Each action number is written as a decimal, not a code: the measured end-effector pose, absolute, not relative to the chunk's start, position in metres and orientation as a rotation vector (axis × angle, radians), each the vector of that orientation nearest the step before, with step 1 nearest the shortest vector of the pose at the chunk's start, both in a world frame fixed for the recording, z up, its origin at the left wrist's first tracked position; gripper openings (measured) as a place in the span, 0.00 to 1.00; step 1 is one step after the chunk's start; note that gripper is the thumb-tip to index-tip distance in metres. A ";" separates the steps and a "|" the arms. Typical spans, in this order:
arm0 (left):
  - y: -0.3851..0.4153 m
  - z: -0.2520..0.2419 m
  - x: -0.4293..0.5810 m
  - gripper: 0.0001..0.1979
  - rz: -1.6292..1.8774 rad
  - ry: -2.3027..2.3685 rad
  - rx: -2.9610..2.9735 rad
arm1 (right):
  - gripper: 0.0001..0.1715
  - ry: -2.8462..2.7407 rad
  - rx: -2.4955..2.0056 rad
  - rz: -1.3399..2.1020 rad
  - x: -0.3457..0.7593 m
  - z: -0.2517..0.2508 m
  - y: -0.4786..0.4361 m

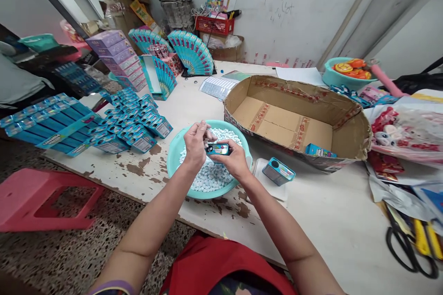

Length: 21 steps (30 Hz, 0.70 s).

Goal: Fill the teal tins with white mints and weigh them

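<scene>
My right hand (232,159) grips a small blue candy box (218,149) over a teal bowl (173,159) filled with small white candies (211,177). My left hand (195,144) is closed in a pinch at the left end of that box, fingers pressed together on something I cannot make out. Both hands hover just above the candies. Another small blue box (278,171) lies on a white sheet to the right of the bowl.
An open cardboard tray (353,136) holds one blue box (320,151). Several blue boxes (136,122) are piled at the left, with fanned packs (192,53) behind. Scissors (410,249) lie at the right edge. A pink stool (41,198) stands on the floor.
</scene>
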<state>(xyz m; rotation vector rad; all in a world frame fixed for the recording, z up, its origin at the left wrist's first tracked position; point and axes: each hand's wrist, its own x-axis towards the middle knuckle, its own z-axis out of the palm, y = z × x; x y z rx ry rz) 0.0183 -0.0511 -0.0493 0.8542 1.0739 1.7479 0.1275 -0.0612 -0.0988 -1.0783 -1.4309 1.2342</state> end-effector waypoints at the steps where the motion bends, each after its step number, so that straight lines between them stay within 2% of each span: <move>1: -0.050 -0.050 0.017 0.15 1.754 1.082 0.855 | 0.23 -1.429 -1.081 1.223 0.127 -0.098 -0.060; 5: -0.043 -0.061 -0.006 0.15 1.814 1.214 0.831 | 0.25 -1.415 -1.048 1.226 0.137 -0.091 -0.061; 7: -0.045 -0.076 -0.023 0.15 1.676 1.461 0.999 | 0.26 -1.368 -0.992 1.265 0.147 -0.088 -0.062; 10: -0.061 -0.108 -0.035 0.14 0.905 1.817 1.633 | 0.26 -1.336 -0.924 1.308 0.160 -0.087 -0.062; 12: -0.077 -0.127 -0.030 0.15 0.385 1.873 2.026 | 0.26 -1.346 -0.919 1.325 0.164 -0.088 -0.060; 14: -0.086 -0.140 -0.020 0.16 0.135 1.878 2.263 | 0.26 -1.352 -0.938 1.325 0.164 -0.089 -0.059; 18: -0.074 -0.148 -0.015 0.13 0.024 1.895 2.155 | 0.27 -1.349 -1.023 1.297 0.161 -0.090 -0.059; 21: -0.056 -0.140 -0.027 0.12 0.235 2.020 1.929 | 0.28 -1.334 -1.073 1.273 0.163 -0.089 -0.060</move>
